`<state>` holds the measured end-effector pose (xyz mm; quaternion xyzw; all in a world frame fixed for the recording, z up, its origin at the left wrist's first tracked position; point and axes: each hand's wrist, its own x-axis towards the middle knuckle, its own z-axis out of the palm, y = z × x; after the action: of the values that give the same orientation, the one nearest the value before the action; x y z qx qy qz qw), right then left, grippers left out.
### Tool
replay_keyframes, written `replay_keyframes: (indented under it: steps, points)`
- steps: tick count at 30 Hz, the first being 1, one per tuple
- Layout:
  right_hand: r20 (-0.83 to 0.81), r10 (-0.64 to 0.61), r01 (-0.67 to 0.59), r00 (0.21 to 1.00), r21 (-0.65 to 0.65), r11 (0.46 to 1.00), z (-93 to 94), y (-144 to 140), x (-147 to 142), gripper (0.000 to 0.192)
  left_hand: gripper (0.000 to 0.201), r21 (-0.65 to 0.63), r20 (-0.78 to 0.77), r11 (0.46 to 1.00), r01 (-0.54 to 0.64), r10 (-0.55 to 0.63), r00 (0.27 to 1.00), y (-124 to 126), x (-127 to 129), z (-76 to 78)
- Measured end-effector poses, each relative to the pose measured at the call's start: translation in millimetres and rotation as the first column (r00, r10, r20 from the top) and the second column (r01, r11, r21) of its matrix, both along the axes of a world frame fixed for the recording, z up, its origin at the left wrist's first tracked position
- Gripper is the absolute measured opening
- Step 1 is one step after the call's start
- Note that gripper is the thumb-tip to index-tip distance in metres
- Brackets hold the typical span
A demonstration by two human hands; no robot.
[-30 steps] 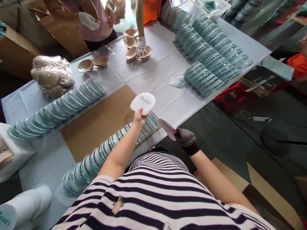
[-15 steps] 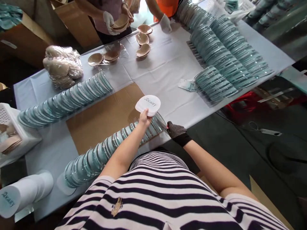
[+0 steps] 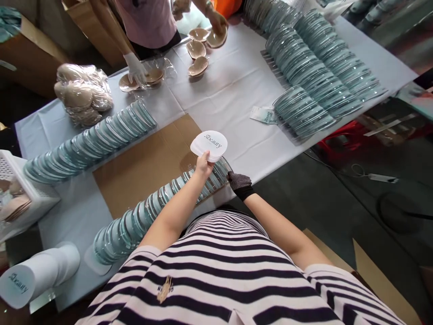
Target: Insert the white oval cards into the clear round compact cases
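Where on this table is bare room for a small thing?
White cloth, between beige cups and right clear packs; brown cardboard, between two long pack rows. Crowded: the near row, with the gloved right hand at its end and the left hand holding printed cards above.

Wht cards [image 3: 209, 145] & wht stack [image 3: 45, 272], btm L, read "sbeauty".

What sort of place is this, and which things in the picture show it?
Probably a packing workshop: rows of teal packages line the table, a large cardboard box stands beyond it, and the left hand holds a stack of white printed cards.
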<state>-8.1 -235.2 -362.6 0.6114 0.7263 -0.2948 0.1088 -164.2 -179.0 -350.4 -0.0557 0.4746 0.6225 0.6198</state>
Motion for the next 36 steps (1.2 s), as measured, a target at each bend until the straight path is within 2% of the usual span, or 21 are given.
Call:
replay_keyframes:
  steps: [3,5,7,8,11,12,14,15,17,19,21,22,23,25,26,27,28,29,32,34,36]
  points:
    - [-0.289,-0.172,0.104,0.942,-0.238,0.966,2.5,2,4,0.026,0.041,-0.001,-0.033,1.0,-0.015,0.015,0.999,0,3,0.6]
    - [-0.389,-0.242,0.125,0.889,-0.302,0.945,9.1,9,8,0.029,0.039,0.011,-0.052,1.0,-0.027,0.027,0.998,1,7,-0.2]
    - [-0.364,-0.262,0.191,0.894,-0.219,0.957,18.7,22,11,0.031,0.037,0.026,-0.063,0.999,-0.028,0.03,0.998,0,10,-0.8]
    - [-0.346,-0.282,0.253,0.895,-0.126,0.959,24.0,31,13,0.032,0.036,0.033,-0.066,0.999,-0.022,0.024,0.998,-1,11,-0.7]
    - [-0.403,-0.315,0.41,0.859,0.176,0.895,38.9,62,11,0.045,0.033,0.051,-0.077,0.999,0.014,-0.011,0.997,-11,10,3.3]
    - [-0.426,-0.292,0.416,0.856,0.233,0.879,43.0,70,8,0.049,0.033,0.063,-0.082,0.998,0.03,-0.025,0.996,-17,8,5.6]
    - [-0.427,-0.198,0.34,0.882,0.288,0.895,50.0,74,-2,0.055,0.034,0.088,-0.093,0.995,0.056,-0.047,0.995,-30,2,10.4]
    - [-0.411,-0.139,0.286,0.901,0.321,0.903,53.0,71,-10,0.057,0.035,0.095,-0.102,0.994,0.06,-0.051,0.993,-37,-1,12.3]
    - [-0.375,-0.024,0.195,0.927,0.425,0.884,58.1,54,-27,0.059,0.034,0.086,-0.125,0.994,0.062,-0.051,0.991,-50,-8,14.3]
    - [-0.359,0.023,0.163,0.933,0.48,0.862,61.5,35,-44,0.056,0.033,0.052,-0.137,0.996,0.067,-0.06,0.989,-61,-12,14.3]
    - [-0.371,-0.046,0.211,0.927,0.417,0.884,62.7,21,-53,0.045,0.033,0.035,-0.122,0.996,0.079,-0.074,0.99,-67,-14,14.0]
    - [-0.386,-0.123,0.278,0.914,0.378,0.883,62.8,16,-52,0.042,0.034,0.047,-0.107,0.995,0.085,-0.079,0.991,-69,-14,14.4]
    - [-0.403,-0.214,0.368,0.89,0.359,0.857,62.8,11,-48,0.041,0.036,0.067,-0.09,0.994,0.087,-0.08,0.993,-69,-15,15.1]
    - [-0.413,-0.361,0.522,0.836,0.396,0.755,63.1,-3,-29,0.044,0.041,0.106,-0.063,0.992,0.07,-0.064,0.996,-64,-18,17.0]
    - [-0.388,-0.407,0.554,0.827,0.437,0.708,63.3,-14,-16,0.046,0.043,0.111,-0.053,0.992,0.054,-0.049,0.997,-59,-20,17.7]
    - [-0.335,-0.434,0.548,0.836,0.474,0.689,63.4,-27,-2,0.046,0.045,0.1,-0.044,0.994,0.034,-0.03,0.999,-54,-23,17.9]
    - [-0.26,-0.433,0.504,0.863,0.495,0.708,63.1,-42,10,0.045,0.047,0.074,-0.035,0.997,0.013,-0.011,0.999,-48,-26,17.4]
    - [-0.179,-0.397,0.431,0.9,0.494,0.755,62.1,-58,21,0.044,0.048,0.041,-0.026,0.999,-0.004,0.005,1.0,-43,-29,16.2]
    - [-0.022,-0.178,0.172,0.984,0.399,0.901,55.3,-99,35,0.042,0.05,-0.053,0.008,0.998,-0.025,0.026,1.0,-32,-35,10.2]
    - [0.032,-0.08,0.064,0.996,0.343,0.937,49.4,-110,30,0.045,0.051,-0.068,0.016,0.997,-0.023,0.024,1.0,-31,-37,6.5]
    - [0.081,-0.028,0.001,0.996,0.313,0.95,44.8,-106,18,0.046,0.051,-0.063,0.007,0.998,-0.025,0.025,1.0,-31,-36,4.8]
